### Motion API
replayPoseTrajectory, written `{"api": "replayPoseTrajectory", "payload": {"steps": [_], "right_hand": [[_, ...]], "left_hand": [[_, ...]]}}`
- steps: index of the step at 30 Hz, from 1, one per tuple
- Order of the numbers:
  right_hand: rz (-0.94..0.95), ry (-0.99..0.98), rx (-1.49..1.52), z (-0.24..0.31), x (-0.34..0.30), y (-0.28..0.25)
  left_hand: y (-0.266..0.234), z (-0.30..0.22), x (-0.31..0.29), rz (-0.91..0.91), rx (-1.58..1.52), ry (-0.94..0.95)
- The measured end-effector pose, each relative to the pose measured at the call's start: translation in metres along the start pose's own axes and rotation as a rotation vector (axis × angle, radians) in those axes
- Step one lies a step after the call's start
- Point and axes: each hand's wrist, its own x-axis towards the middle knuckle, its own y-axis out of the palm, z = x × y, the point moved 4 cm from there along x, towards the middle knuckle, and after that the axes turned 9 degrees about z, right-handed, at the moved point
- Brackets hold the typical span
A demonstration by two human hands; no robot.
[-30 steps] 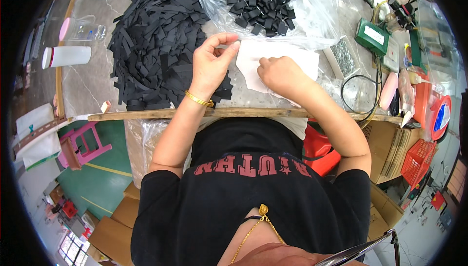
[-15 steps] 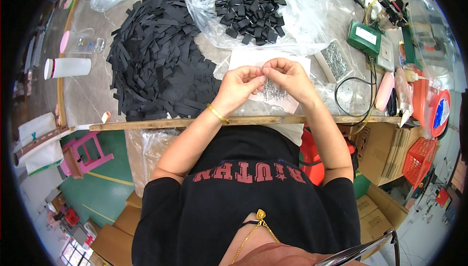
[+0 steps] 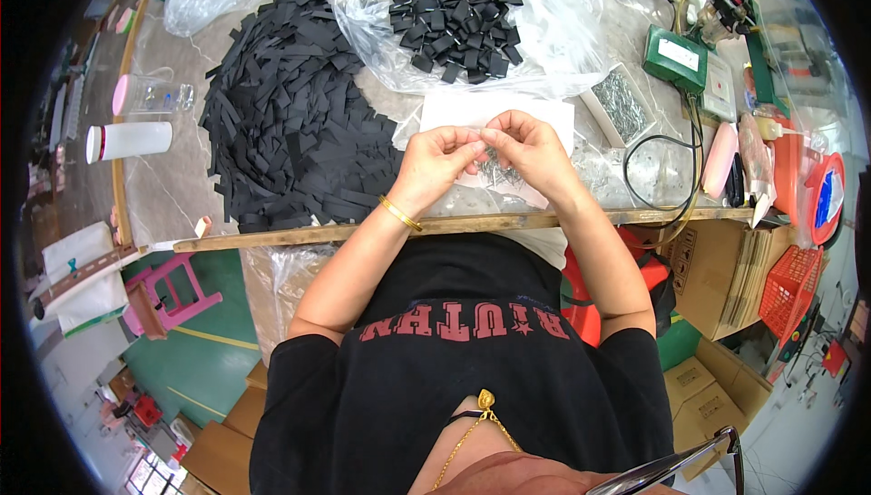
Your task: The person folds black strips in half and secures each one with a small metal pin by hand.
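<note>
My left hand [image 3: 435, 165] and my right hand [image 3: 532, 152] meet fingertip to fingertip near the table's front edge. Both are closed in a pinch; whatever lies between the fingers is too small and covered to make out. Beneath them is a white sheet [image 3: 550, 116], with thin silvery metal pieces [image 3: 501, 176] scattered on it, partly hidden by the hands. To the left spreads a big heap of flat black strips [image 3: 295, 123]. Beyond the hands, small folded black pieces [image 3: 458, 25] are piled on a clear plastic bag [image 3: 555, 52].
Right of the sheet stands an open white box [image 3: 594, 114] of thin metal pieces. Farther right are a green device [image 3: 675, 59] with black cables [image 3: 628, 165] and a pink bottle-like object [image 3: 719, 159]. A white bottle [image 3: 136, 139] lies at the left. A wooden strip [image 3: 490, 221] edges the table.
The whole view has shifted slightly. My fingertips stay together over the white sheet, with the left fingers now pressed closer against the right ones.
</note>
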Motion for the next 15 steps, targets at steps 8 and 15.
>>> {"api": "replayPoseTrajectory", "payload": {"steps": [8, 15], "right_hand": [[-0.048, -0.006, 0.086, 0.003, -0.004, 0.006], [-0.092, -0.014, 0.125, 0.009, -0.006, 0.012]], "left_hand": [[0.001, -0.004, 0.0, -0.002, -0.009, 0.042], [0.001, -0.006, -0.002, -0.015, -0.002, 0.12]]}}
